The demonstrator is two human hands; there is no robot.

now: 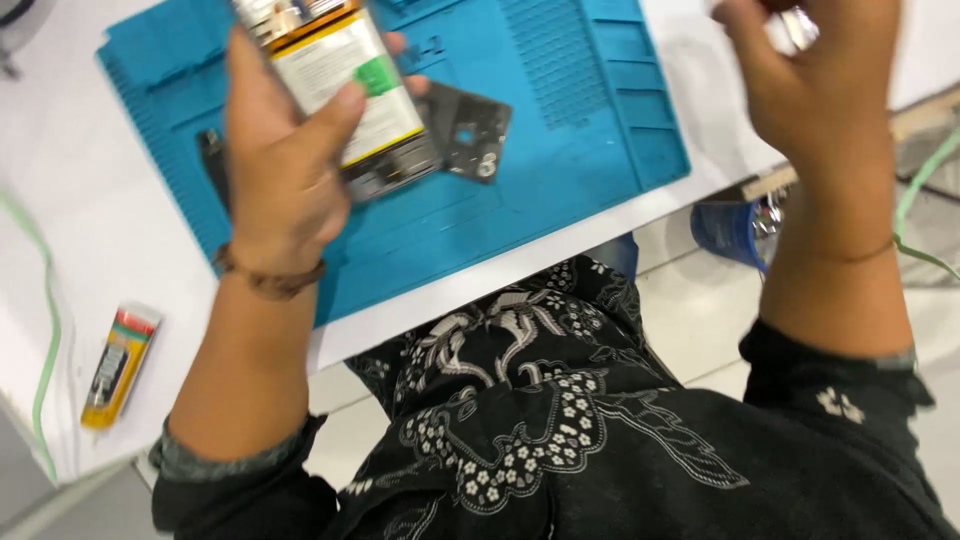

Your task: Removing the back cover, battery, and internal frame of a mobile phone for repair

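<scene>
White and orange casing: the opened phone [345, 95] is hanging in the air over the blue mat [580, 150].
Grip: left hand [280, 170] is clamping it, thumb pressing across the battery label.
Long axis: running from upper left to lower right, lower end pointing at the dark back cover [468, 130].
Right hand [810, 80]: curling around something shiny; I cannot tell what.
Risk: it looks likely to slip onto the mat, since only one hand is holding it.
</scene>
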